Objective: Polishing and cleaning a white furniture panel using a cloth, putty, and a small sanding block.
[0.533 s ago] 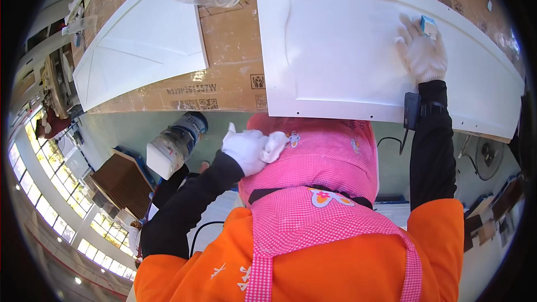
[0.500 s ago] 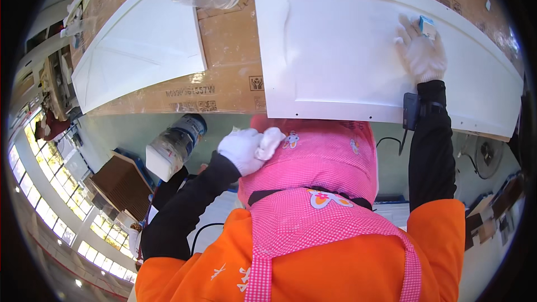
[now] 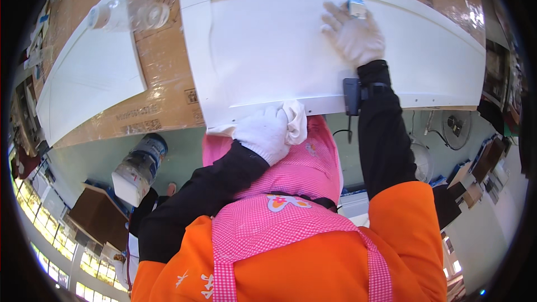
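A white cloth (image 3: 295,123) is bunched in my left hand (image 3: 264,134), which is closed around it at the near edge of a large white panel (image 3: 268,50). Part of the cloth also pokes out left of the glove. My right hand (image 3: 358,39) lies over the panel's far right part, with some fingers spread. A small blue-and-white block (image 3: 356,9) sits at its fingertips and appears gripped there; the fingers' undersides are hidden. Both hands wear white gloves. A dark device (image 3: 352,96) with a cable is strapped at my right wrist.
Brown cardboard (image 3: 168,61) covers the table under the panel. To the left lie a second white panel (image 3: 89,72) and a clear plastic jar (image 3: 128,15). Below the table edge stands a large clear container with a blue band (image 3: 140,168). A fan (image 3: 456,128) is at the right.
My left hand has moved forward with the cloth, from in front of my apron to the panel's near edge. The view has shifted; my right hand and the block stay over much the same area.
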### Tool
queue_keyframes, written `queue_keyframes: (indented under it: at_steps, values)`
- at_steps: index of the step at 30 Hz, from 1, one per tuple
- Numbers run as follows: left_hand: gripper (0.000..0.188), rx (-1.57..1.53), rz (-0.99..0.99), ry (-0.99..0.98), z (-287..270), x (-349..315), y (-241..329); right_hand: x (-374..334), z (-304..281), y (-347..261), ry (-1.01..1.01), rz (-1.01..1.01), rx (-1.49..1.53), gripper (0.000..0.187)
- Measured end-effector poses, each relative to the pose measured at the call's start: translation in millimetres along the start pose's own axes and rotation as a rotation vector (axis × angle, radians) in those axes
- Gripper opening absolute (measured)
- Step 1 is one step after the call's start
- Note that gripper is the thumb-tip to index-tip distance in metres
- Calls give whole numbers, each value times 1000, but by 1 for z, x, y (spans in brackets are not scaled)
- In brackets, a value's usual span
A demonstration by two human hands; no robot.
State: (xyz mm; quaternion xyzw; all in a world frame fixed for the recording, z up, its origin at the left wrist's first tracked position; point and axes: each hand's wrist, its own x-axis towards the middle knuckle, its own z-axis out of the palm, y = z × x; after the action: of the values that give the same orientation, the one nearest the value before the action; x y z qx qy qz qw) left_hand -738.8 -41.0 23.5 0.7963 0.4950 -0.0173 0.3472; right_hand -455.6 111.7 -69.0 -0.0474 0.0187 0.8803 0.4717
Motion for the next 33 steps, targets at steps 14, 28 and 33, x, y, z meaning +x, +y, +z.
queue_keyframes:
  at_steps: [14,28,33]
  values:
    - [26,-580,-302,-47,50,47,50,-118,-6,-24,60,-142,-219,34]
    - [54,-98,-695,512,86,69,64,-365,-7,-230,232,-591,-120,43]
    - [56,-683,-869,516,96,111,113,-392,-12,-241,295,-564,-4,42]
